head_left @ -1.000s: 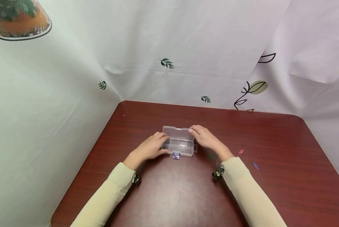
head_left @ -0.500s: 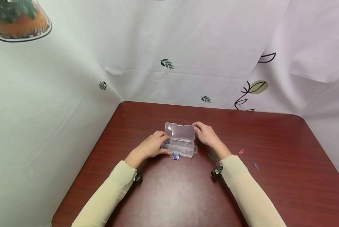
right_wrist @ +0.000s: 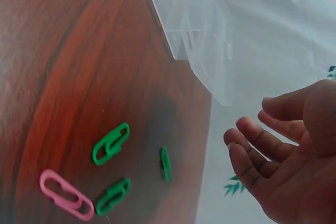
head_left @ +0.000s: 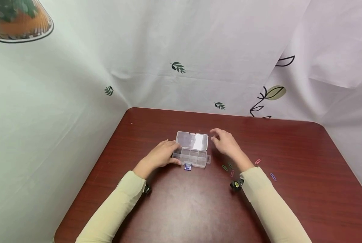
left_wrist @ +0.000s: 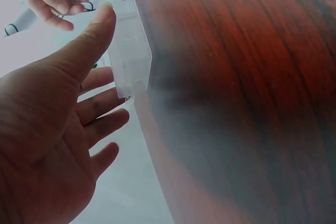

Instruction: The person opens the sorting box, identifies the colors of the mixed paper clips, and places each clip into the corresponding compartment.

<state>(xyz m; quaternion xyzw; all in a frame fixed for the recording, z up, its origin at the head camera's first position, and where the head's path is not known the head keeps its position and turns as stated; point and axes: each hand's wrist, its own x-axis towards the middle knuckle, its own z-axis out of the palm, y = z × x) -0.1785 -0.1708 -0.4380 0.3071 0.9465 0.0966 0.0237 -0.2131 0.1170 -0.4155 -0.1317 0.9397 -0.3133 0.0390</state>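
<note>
A clear plastic compartment box (head_left: 198, 165) lies on the table with its lid (head_left: 185, 139) raised at the back. A blue latch (head_left: 188, 167) hangs at its front. My left hand (head_left: 160, 156) holds the box's left end, thumb at the front and fingers behind, as the left wrist view also shows. My right hand (head_left: 228, 145) hovers just right of the lid, apart from it, with loosely bent fingers and nothing in them. In the right wrist view, green paper clips (right_wrist: 111, 144) and a pink paper clip (right_wrist: 66, 195) lie below that hand.
Farther right on the dark red-brown table (head_left: 175, 209) lie a red paper clip (head_left: 258, 161) and a blue paper clip (head_left: 273, 177). White patterned cloth (head_left: 156, 44) hangs behind the table and along its sides.
The lid has swung farther back from the box. My right hand has let go of the lid and moved slightly right. The left hand has stayed at the box's left end.
</note>
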